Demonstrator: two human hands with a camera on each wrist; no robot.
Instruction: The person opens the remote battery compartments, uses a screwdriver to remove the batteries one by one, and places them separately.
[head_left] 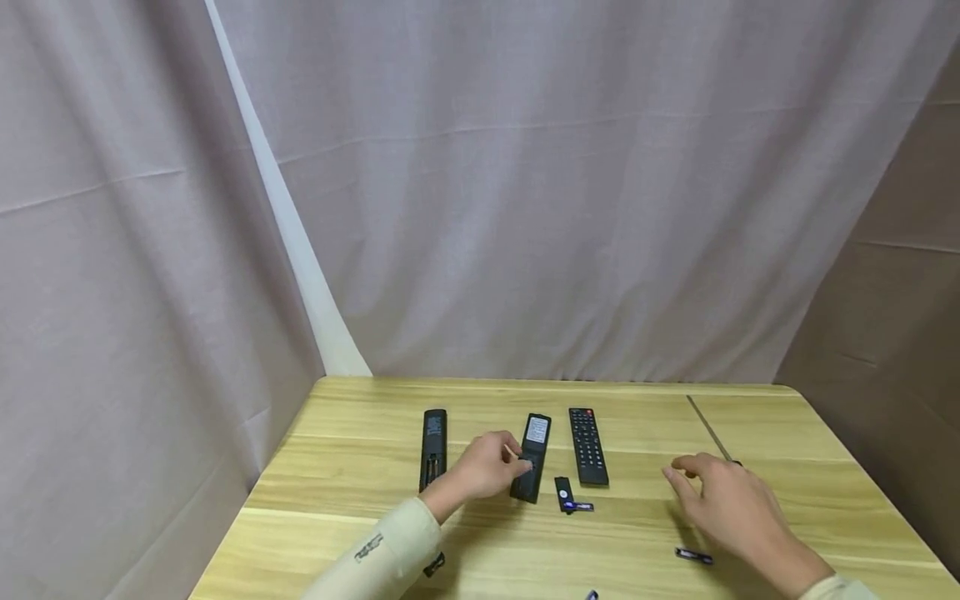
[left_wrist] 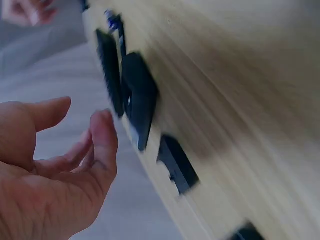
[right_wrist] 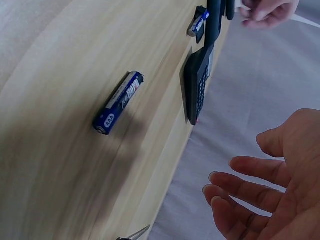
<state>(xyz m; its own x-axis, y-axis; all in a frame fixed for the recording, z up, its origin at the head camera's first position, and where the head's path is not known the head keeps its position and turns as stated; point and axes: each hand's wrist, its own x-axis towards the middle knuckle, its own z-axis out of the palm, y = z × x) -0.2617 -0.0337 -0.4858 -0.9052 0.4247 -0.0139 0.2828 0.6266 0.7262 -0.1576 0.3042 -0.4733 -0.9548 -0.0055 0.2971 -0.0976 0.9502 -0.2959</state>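
My left hand (head_left: pixel 487 467) hovers over a dark remote with a white label (head_left: pixel 537 430); its thumb and fingers are parted and hold nothing in the left wrist view (left_wrist: pixel 65 165). To the left lies another remote (head_left: pixel 434 427), its battery slot exposed. A third remote (head_left: pixel 588 446) shows its buttons. Beside it, a blue battery (head_left: pixel 579 506) rests against a small black cover (head_left: pixel 563 492). My right hand (head_left: pixel 731 504) is raised above the table with relaxed, bent fingers and no object in them (right_wrist: pixel 270 185). Below it lies a blue AAA battery (right_wrist: pixel 119 102).
A thin metal rod (head_left: pixel 708 429) lies partly behind my right hand. Near my left sleeve is a small black piece (head_left: pixel 434 565). Another small blue item (head_left: pixel 592 595) shows at the bottom frame edge. Curtains stand behind the wooden table (head_left: pixel 337 467).
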